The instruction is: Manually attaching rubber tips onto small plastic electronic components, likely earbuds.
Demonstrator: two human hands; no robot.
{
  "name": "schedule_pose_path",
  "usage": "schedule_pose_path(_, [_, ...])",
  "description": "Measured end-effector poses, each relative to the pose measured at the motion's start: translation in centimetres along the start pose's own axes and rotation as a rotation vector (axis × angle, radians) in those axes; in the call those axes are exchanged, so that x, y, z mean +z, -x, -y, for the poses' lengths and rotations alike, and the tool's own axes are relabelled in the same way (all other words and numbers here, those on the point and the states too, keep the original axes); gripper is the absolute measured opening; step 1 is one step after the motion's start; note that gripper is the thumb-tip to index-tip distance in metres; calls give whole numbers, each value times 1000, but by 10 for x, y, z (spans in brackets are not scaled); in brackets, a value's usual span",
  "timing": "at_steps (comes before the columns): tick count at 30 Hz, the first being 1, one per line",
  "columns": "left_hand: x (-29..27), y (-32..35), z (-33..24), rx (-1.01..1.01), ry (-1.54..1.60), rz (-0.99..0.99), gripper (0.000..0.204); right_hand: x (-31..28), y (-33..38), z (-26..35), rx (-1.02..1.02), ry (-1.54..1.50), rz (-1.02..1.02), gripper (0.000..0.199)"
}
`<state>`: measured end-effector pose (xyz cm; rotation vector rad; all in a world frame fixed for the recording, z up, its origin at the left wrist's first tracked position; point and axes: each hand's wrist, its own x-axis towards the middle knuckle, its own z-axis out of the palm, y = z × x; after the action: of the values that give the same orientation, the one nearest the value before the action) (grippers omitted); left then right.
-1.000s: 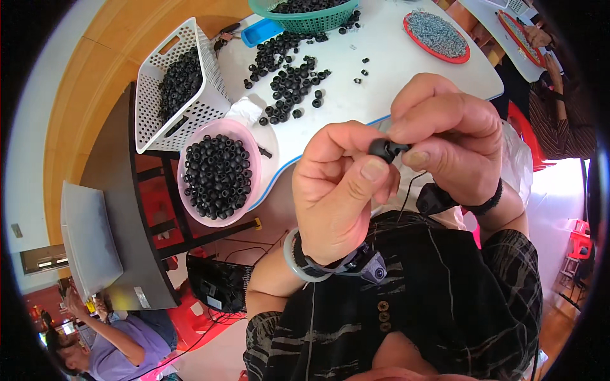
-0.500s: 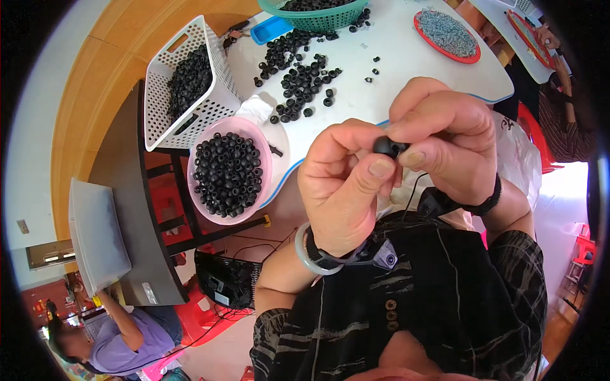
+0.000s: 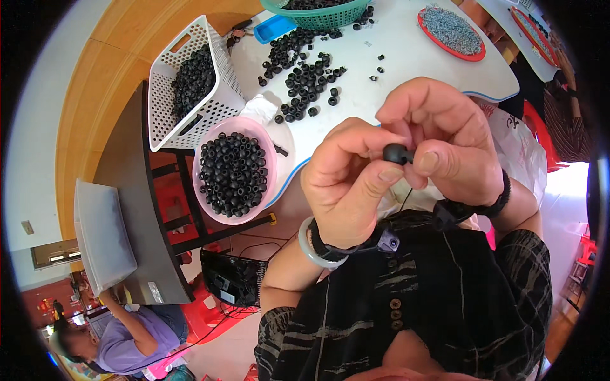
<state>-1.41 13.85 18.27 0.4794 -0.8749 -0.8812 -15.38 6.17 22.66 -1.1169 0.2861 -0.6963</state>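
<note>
In front of my chest, my left hand (image 3: pixel 343 184) pinches a small round black plastic part (image 3: pixel 394 153) between thumb and fingers. My right hand (image 3: pixel 454 143) meets it from the other side, its thumb and fingers closed on a short black stem piece (image 3: pixel 410 156) at the ball's right. Whether ball and stem are joined, I cannot tell; the fingertips partly hide them. A pink bowl (image 3: pixel 272 181) full of similar round black parts, with openings showing, stands to the left of my hands. More black parts (image 3: pixel 306 82) lie loose on the white table (image 3: pixel 356 70) beyond.
A white perforated basket (image 3: pixel 222 89) of black pieces stands far left, near a blue tray (image 3: pixel 274 29). At the back are a green basket (image 3: pixel 324 18) and a red plate (image 3: pixel 469 57) of small greyish pieces. Lower left, a person in purple (image 3: pixel 136 340) reaches toward a translucent bin (image 3: pixel 105 235).
My right fingers have lifted and spread slightly, leaving the round black part and its stem more exposed. The whole view has shifted a little.
</note>
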Motion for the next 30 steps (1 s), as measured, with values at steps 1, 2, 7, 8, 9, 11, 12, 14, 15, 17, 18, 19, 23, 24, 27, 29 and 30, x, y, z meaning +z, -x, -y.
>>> schedule_pose_path(1, [-4, -2, 2, -1, -3, -2, 25, -1, 0, 1, 37, -4, -2, 53])
schedule_pose_path(2, [-10, -5, 3, 88, -120, 70, 25, -2, 1, 2, 74, -8, -4, 60])
schedule_pose_path(7, [-23, -7, 5, 178, -229, 200, 25, -2, 10, 2, 118, 15, -16, 64])
schedule_pose_path(8, [-20, -4, 6, 175, -231, 198, 25, -3, 11, -1, 102, 12, -23, 65])
schedule_pose_path(9, [-16, -2, 6, 121, -155, 160, 25, -2, 12, -1, 103, 9, -27, 65])
schedule_pose_path(11, [-16, 0, 8, 62, -80, 121, 25, -1, 13, -3, 76, -11, -50, 59])
schedule_pose_path(12, [-18, 0, 9, 84, -75, 157, 25, -3, 14, -6, 78, -14, -51, 59])
schedule_pose_path(14, [-20, -1, 12, 103, -72, 193, 25, -7, 14, -14, 41, -47, 7, 55])
schedule_pose_path(15, [-20, -2, 14, 142, -76, 216, 25, -7, 15, -15, 43, -51, 5, 55])
schedule_pose_path(17, [-21, -1, 14, 177, -82, 240, 24, -7, 17, -16, 42, -78, 17, 51])
schedule_pose_path(18, [-20, 1, 11, 156, -122, 225, 25, -6, 17, -17, 45, -85, 21, 51])
schedule_pose_path(19, [-20, 2, 9, 135, -162, 211, 25, -6, 17, -19, 34, -92, 28, 50])
schedule_pose_path(23, [-21, 3, 5, 181, -230, 218, 28, 0, 16, -20, 24, -159, 13, 48])
schedule_pose_path(24, [-20, 4, 4, 146, -207, 230, 29, 1, 17, -19, 24, -158, 10, 48])
schedule_pose_path(27, [-21, 3, 8, 137, -209, 216, 30, 2, 15, -17, 46, -177, 11, 47])
schedule_pose_path(29, [-24, 4, 7, 165, -244, 185, 30, 1, 11, -17, 100, -166, -3, 46])
schedule_pose_path(30, [-24, 5, 5, 124, -256, 185, 31, 1, 11, -18, 101, -167, -4, 46])
